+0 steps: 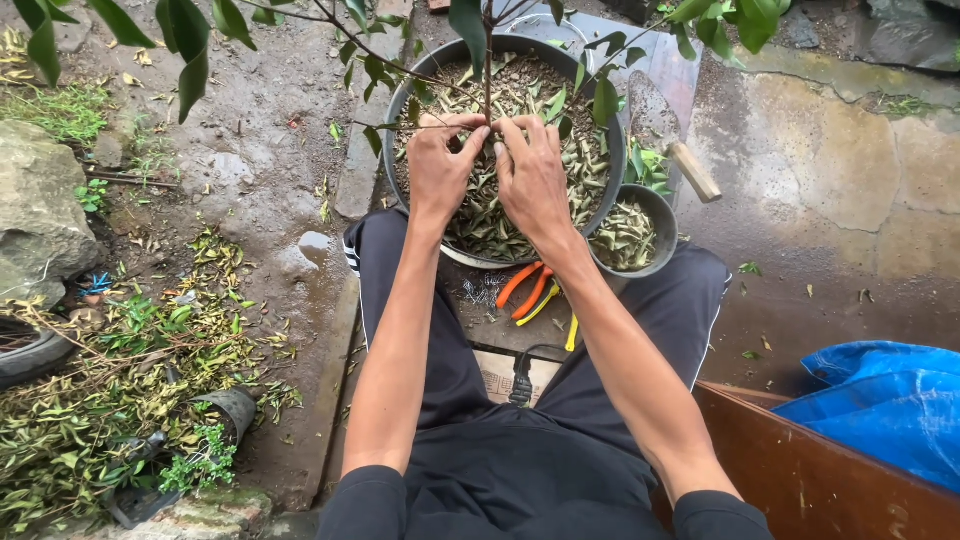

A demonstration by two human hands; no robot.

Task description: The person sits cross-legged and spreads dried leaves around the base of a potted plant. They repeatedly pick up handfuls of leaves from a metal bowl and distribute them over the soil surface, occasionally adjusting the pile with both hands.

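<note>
On wet stone ground, your left hand and right hand pinch 1 thin stem between them, above 1 large pot; 1 small bowl sits beside it.

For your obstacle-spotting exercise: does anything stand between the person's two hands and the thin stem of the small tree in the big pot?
Nothing visible does. The left hand and right hand already meet at the stem, fingertips touching it above the leaf-strewn pot. Leaves hang nearby but not between.

You've got orange pliers, a dark grey pot of yellowish-green leaves, black trousers, blue tarp.
</note>
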